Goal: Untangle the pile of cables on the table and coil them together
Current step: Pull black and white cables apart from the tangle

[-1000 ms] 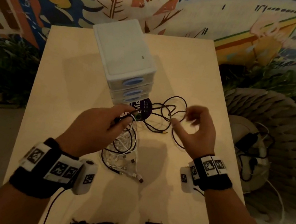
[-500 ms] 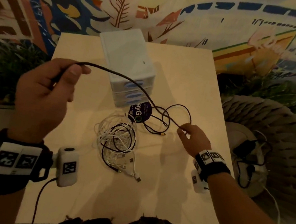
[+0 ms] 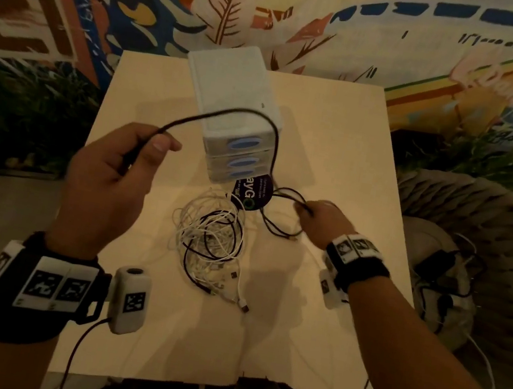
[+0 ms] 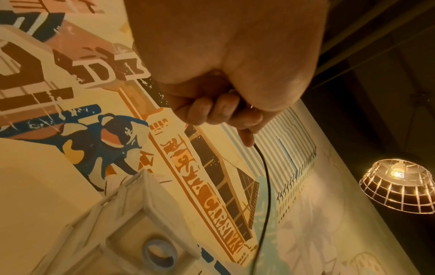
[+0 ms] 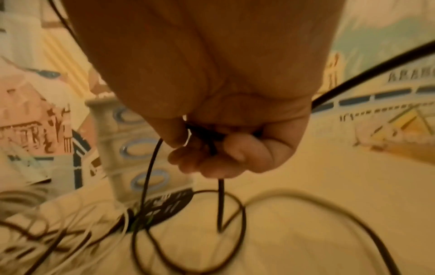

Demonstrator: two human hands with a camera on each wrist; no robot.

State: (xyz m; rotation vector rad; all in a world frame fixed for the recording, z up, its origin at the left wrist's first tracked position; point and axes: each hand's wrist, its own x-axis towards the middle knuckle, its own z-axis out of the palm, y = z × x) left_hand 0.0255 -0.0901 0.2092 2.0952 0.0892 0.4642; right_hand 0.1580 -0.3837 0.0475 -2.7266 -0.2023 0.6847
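A black cable (image 3: 237, 114) is pinched near one end by the left hand (image 3: 105, 184), raised above the surface (image 3: 340, 147); thumb and curled fingers (image 4: 212, 111) are closed round it in the left wrist view, with the cable (image 4: 266, 186) seen hanging down from the fingertips. From that hand the cable is arched up over the white drawer unit (image 3: 230, 96) and dropped down its front right corner to the right hand (image 3: 324, 222). The right hand is held low, just over the surface, right of the drawer unit; its fingers (image 5: 235, 154) are curled round gathered loops of the same black cable (image 5: 150, 176), and further loops are left lying on the surface beneath and beside it. A round dark sticker (image 3: 253, 194) is seen on the surface at the foot of the drawer unit, touched by the black loops. The pile of cables (image 3: 210, 241), mostly white with some black strands, is left tangled on the surface in front of the drawer unit, between the two hands and nearer the person; plug ends (image 3: 235, 275) are stuck out at its near edge. Whether the held cable is free of the pile cannot be told. A woven chair (image 3: 475, 249) with other dark cables on it is placed right of the surface. A painted mural wall (image 3: 311, 11) is seen behind.
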